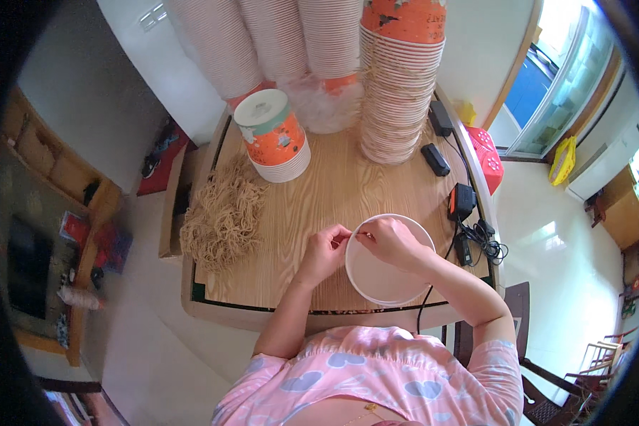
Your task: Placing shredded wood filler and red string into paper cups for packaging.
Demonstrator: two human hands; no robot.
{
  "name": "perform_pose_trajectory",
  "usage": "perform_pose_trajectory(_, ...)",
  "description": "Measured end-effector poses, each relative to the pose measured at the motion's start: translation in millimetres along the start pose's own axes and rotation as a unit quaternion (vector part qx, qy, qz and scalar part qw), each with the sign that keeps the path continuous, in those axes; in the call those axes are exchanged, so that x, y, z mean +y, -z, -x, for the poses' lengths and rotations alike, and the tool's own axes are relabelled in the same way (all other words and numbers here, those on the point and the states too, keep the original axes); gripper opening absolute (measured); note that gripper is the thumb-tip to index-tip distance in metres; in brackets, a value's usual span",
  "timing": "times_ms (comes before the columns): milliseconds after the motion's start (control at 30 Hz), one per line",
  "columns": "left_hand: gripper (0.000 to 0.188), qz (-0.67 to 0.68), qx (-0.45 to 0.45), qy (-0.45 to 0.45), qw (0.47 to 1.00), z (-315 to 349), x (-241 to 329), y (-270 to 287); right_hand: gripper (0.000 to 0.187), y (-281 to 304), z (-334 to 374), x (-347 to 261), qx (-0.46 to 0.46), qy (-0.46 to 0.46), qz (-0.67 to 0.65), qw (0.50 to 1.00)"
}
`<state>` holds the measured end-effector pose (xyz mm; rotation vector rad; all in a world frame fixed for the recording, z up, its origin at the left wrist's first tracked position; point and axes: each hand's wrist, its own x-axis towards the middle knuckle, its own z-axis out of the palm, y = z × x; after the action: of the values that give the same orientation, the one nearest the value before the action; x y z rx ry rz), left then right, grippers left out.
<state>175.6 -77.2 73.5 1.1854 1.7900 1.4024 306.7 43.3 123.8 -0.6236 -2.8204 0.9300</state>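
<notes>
An open paper bucket [385, 281] with a white inside stands near the table's front edge, its mouth facing up. At the left side of its rim, my left hand [325, 250] is closed in a pinch from outside. My right hand [390, 243] reaches over the bucket, its fingers bent together at the same stretch of rim. Both sets of fingertips almost meet there; whatever is between them is too small or hidden to tell. Left of my hands lies a loose heap of tan paper twine [224, 220].
Behind the twine, a short stack of orange-and-green buckets [275, 138] rests upside down. A tall bucket stack [401, 92] rises at the back, beside bagged stacks [273, 42]. Black power adapters [461, 202] and a coiled cable [484, 245] line the table's right edge.
</notes>
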Motion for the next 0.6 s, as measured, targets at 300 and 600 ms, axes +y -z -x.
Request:
perform_pose_trajectory(300, 0.007, 0.163, -0.058, 0.063, 0.983, 39, -12, -8, 0.02, 34, 50, -32, 0.051, 0.046, 0.052, 0.996)
perform_pose_trajectory(600, 0.01, 0.559, -0.129, 0.228, 0.786, 61, -13, -11, 0.03, -13, 77, -67, -0.037, 0.216, 0.015, 0.976)
